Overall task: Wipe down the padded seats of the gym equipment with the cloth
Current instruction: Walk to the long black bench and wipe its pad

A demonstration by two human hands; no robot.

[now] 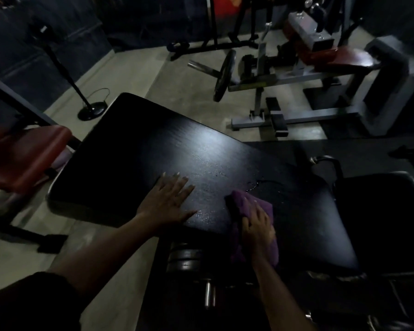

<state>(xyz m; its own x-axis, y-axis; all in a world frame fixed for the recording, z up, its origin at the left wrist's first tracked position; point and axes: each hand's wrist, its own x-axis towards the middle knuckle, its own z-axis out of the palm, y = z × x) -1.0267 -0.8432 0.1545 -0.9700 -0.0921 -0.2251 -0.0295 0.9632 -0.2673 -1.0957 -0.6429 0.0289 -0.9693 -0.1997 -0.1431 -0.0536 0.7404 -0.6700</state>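
Note:
A large black padded bench pad (153,149) fills the middle of the view, its surface speckled with wet droplets near the centre. My left hand (169,203) lies flat on the pad's near edge, fingers spread, holding nothing. To its right, my right hand (257,226) presses a purple cloth (250,204) onto the pad. The cloth drapes over the near edge and hangs down. A second black seat pad (387,211) adjoins at the right.
A dark red padded seat (22,156) stands at the left. A grey machine with a weight plate (225,75) and a red pad (339,58) stands at the back right. A black stand base (91,111) rests on the concrete floor. Weight plates (187,259) sit under the bench.

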